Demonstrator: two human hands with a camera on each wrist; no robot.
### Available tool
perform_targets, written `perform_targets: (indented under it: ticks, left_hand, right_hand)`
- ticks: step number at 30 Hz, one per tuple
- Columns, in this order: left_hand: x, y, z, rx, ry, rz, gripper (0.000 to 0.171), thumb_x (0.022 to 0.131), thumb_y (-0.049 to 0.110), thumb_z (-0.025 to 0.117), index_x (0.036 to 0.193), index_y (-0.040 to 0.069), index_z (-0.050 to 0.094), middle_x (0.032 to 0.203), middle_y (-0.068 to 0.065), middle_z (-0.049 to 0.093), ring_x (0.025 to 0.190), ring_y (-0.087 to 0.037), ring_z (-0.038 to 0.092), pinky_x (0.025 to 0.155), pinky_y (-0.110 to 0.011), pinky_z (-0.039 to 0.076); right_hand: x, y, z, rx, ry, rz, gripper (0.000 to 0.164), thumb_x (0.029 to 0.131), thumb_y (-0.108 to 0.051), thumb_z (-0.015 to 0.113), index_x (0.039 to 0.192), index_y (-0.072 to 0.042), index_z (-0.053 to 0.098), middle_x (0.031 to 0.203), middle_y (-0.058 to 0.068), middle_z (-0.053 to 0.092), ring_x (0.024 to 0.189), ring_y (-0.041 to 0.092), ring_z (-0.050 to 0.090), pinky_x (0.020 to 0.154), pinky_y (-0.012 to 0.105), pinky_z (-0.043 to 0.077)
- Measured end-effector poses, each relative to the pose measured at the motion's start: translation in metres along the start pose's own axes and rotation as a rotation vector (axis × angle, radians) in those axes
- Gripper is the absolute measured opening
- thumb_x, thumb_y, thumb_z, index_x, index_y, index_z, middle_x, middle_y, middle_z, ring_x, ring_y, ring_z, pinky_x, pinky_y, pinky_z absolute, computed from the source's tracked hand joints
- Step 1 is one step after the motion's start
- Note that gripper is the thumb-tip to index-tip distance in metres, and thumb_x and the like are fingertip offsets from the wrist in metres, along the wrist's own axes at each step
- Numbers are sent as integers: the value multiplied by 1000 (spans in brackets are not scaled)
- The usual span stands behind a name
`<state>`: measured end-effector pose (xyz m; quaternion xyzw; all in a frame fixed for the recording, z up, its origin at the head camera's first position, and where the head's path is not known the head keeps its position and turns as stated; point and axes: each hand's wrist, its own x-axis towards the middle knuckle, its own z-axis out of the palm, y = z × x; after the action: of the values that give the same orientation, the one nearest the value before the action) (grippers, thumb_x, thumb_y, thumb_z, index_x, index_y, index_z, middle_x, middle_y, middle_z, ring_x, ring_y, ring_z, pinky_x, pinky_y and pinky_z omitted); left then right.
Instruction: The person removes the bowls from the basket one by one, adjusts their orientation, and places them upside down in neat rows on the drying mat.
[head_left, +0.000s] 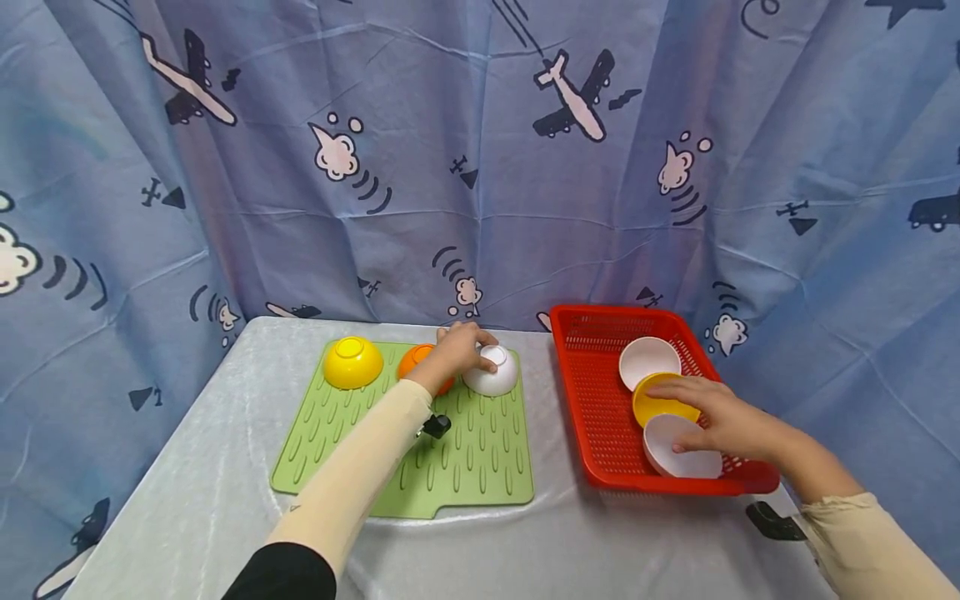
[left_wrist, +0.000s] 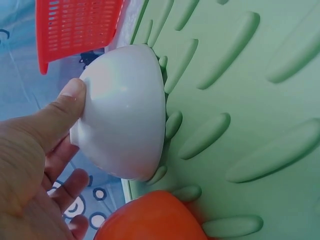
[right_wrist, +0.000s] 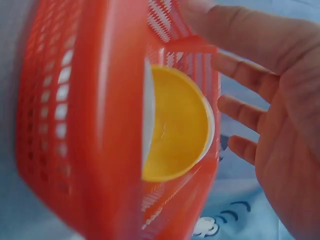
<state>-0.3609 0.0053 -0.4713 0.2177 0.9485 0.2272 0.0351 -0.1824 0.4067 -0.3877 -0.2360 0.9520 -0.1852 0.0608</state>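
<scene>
My left hand (head_left: 455, 352) pinches an upside-down white bowl (head_left: 492, 382) near its foot. That bowl stands rim down at the far right corner of a green drying mat (head_left: 480, 475); in the left wrist view the thumb (left_wrist: 73, 95) presses its side. Beside it, partly behind the left hand and wrist, is an overturned orange bowl (head_left: 415, 358). My right hand (head_left: 731, 418), fingers spread and relaxed, hovers over a yellow bowl (right_wrist: 177, 125) and the nearest white bowl (head_left: 678, 457), both inside a red basket (head_left: 567, 392).
An overturned yellow bowl (head_left: 352, 364) sits at the mat's far left corner. Another white bowl (head_left: 649, 363) lies at the back of the basket, behind the yellow one. A patterned blue curtain (head_left: 420, 167) hangs behind the table (head_left: 217, 467), which has a pale cloth.
</scene>
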Motion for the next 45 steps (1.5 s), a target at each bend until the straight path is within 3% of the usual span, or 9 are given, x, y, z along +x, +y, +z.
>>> perform_targets:
  ticks: [8, 23, 30, 37, 45]
  left_hand:
    - [-4, 3, -2, -5, -13, 5, 53, 80, 43, 86, 129, 27, 73, 122, 2, 66, 115, -25, 50, 93, -46, 29]
    - [-2, 1, -1, -11, 7, -4, 53, 79, 43, 86, 128, 29, 73, 121, 2, 64, 112, -24, 48, 91, -45, 28]
    - [-3, 2, -1, -16, 0, -3, 53, 80, 42, 86, 130, 27, 72, 123, 1, 64, 114, -25, 47, 92, -46, 28]
    - [-3, 2, -1, -19, -1, -2, 54, 80, 42, 86, 130, 26, 72, 122, 1, 64, 113, -25, 48, 91, -45, 28]
    - [-5, 1, -1, -25, 3, 9, 54, 80, 41, 86, 130, 25, 72, 122, 1, 65, 112, -25, 48, 89, -45, 28]
  right_hand:
    - [-4, 21, 3, -6, -104, 60, 76, 71, -32, 92, 138, -14, 63, 142, 11, 59, 134, 45, 41, 103, 73, 26]
    - [-4, 38, 13, -114, -235, 93, 90, 62, -27, 96, 144, -18, 59, 146, 12, 57, 136, 46, 40, 108, 75, 21]
    - [0, 39, 10, -142, -286, 94, 93, 64, -43, 94, 145, -16, 58, 146, 15, 55, 136, 48, 40, 107, 76, 24]
    - [4, 39, 11, -181, -284, 53, 95, 64, -52, 91, 141, -7, 58, 140, 21, 57, 131, 52, 44, 104, 77, 29]
    - [2, 42, 26, -154, -161, 83, 91, 66, -56, 88, 138, -6, 60, 138, 21, 57, 129, 50, 45, 100, 75, 36]
